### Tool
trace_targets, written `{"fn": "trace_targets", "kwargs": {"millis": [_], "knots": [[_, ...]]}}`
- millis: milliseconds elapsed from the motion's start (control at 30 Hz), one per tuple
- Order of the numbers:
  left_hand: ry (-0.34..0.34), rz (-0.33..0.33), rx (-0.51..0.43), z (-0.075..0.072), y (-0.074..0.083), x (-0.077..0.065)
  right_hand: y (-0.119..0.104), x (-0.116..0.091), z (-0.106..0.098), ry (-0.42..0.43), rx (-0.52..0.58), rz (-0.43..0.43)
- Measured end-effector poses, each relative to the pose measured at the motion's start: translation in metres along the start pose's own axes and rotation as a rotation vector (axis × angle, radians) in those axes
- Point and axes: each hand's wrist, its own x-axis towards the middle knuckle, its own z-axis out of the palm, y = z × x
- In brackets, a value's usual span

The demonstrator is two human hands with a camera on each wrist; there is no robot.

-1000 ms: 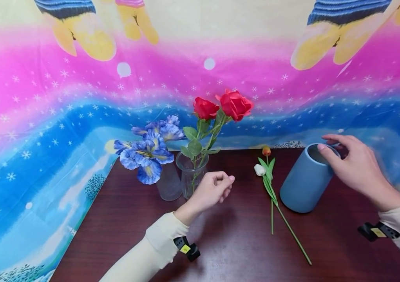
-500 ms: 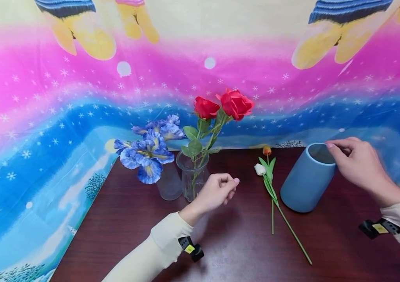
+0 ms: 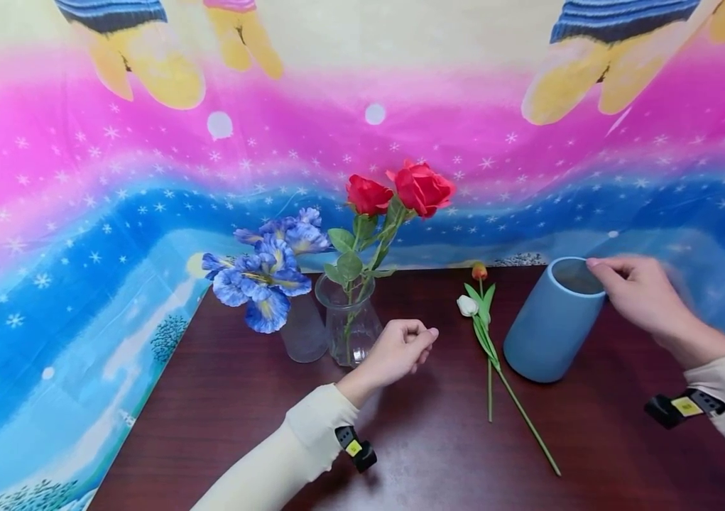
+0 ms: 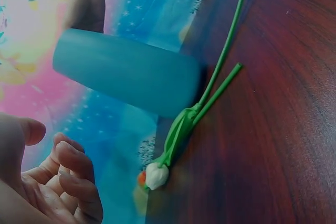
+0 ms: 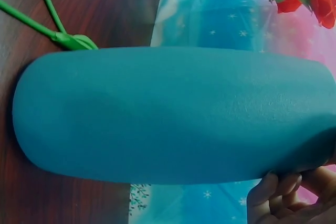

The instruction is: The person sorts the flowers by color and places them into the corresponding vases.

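Note:
My right hand (image 3: pixel 646 292) is at the mouth of a tall blue vase (image 3: pixel 554 323), its thumb and curled fingers pinching the right side of the rim. In the right wrist view the fingertips (image 5: pixel 266 182) meet the vase's outer wall near the top. The vase stands upright on the table. My left hand (image 3: pixel 394 348) hovers in front of the glass vases, fingers loosely curled and holding nothing; the left wrist view shows a gap between its thumb and fingers. Between the hands lie a white tulip (image 3: pixel 467 305) and an orange tulip (image 3: pixel 479 272), their stems crossed.
Two red roses (image 3: pixel 424 190) stand in a clear glass vase (image 3: pixel 344 294) behind my left hand. Left of it, blue irises (image 3: pixel 266 278) rise from a frosted vase (image 3: pixel 303 333). A printed backdrop (image 3: pixel 311 92) hangs along the dark wooden table's (image 3: pixel 221 411) back edge.
My right hand has moved from across the blue vase's mouth to the right side of its rim. My left hand has drifted slightly right. The vase and tulips stay in place.

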Motion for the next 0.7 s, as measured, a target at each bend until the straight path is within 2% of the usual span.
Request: {"fn": "trace_targets", "kwargs": {"millis": [167, 500, 700], "knots": [[0.01, -0.008, 0.025, 0.006, -0.007, 0.005, -0.001, 0.001, 0.0, -0.03, 0.043, 0.057], [0.016, -0.049, 0.023, 0.021, -0.018, 0.01, -0.004, -0.003, 0.001, -0.075, 0.035, 0.136], [0.01, -0.075, 0.027, 0.035, -0.023, 0.015, -0.002, -0.003, 0.0, -0.108, 0.014, 0.17]]}}
